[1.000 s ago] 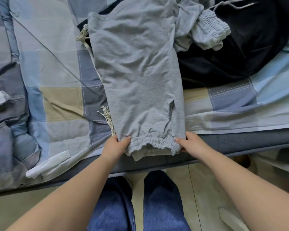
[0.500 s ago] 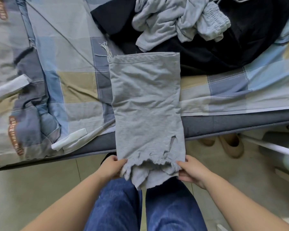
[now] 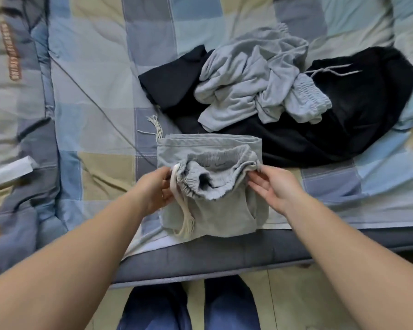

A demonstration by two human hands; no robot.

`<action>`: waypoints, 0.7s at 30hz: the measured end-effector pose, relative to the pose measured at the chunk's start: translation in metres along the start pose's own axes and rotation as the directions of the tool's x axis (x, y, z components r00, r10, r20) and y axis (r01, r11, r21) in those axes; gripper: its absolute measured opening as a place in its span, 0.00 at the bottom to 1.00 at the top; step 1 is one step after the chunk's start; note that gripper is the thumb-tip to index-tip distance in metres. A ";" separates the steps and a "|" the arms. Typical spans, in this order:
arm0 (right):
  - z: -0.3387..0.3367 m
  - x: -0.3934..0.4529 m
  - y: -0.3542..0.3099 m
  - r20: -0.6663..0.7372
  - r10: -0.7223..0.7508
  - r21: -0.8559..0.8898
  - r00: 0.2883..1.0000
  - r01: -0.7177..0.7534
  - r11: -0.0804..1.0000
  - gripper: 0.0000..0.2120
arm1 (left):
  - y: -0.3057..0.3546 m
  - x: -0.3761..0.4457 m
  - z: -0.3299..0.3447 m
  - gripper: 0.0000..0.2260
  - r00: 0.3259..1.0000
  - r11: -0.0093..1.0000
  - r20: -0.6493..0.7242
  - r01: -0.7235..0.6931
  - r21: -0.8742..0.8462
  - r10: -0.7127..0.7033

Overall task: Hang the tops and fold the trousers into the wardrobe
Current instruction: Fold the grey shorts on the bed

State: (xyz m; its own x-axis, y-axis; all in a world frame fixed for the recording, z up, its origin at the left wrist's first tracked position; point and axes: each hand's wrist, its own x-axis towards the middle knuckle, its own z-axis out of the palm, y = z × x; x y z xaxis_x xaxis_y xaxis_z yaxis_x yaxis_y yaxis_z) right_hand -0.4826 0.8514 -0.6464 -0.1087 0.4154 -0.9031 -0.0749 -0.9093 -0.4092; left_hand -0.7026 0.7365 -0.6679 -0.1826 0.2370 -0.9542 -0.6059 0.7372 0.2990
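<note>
Lying near the bed's [image 3: 224, 256] front edge, the grey jersey trousers [image 3: 215, 210] form a squat folded rectangle, ribbed elastic cuffs bunched on top and a cream drawstring [image 3: 180, 206] trailing down their left side. Your left hand [image 3: 156, 194] pinches the gathered fabric at the left, your right hand [image 3: 277, 186] pinches it at the right. Behind them, crumpled grey knitwear [image 3: 255, 84] sits on a black garment [image 3: 343, 120], over the checked quilt [image 3: 93, 91].

Grey trousers [image 3: 212, 186]: folded into a small square, lying flat near the bed's front edge, stretchy waist on top, a white string hanging down the left side.
Other clothes: a crumpled grey piece [image 3: 260, 84] on black clothes [image 3: 343, 120], just behind.
</note>
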 end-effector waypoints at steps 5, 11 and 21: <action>0.023 0.045 -0.018 0.001 -0.030 -0.035 1.000 0.030 0.999 0.13 | 0.030 0.028 0.019 0.11 0.994 0.995 -0.060 -0.096 -0.006 0.095; 0.001 0.066 0.021 -0.042 -0.437 -0.574 0.899 0.336 0.747 0.17 | -0.017 0.051 -0.001 0.29 0.810 0.652 -0.152 -0.328 0.683 0.567; 0.017 0.077 0.034 0.659 -0.277 -0.752 0.699 0.624 -0.213 0.16 | -0.024 0.060 0.040 0.13 0.560 -0.059 0.536 -0.654 0.754 0.632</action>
State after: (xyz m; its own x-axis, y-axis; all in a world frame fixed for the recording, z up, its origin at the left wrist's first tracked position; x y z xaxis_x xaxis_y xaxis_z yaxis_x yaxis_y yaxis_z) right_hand -0.5108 0.8529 -0.7277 -0.7085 0.5579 -0.4321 0.6933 0.4359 -0.5739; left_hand -0.6683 0.7587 -0.7316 -0.0704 0.9374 -0.3410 0.7389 0.2787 0.6135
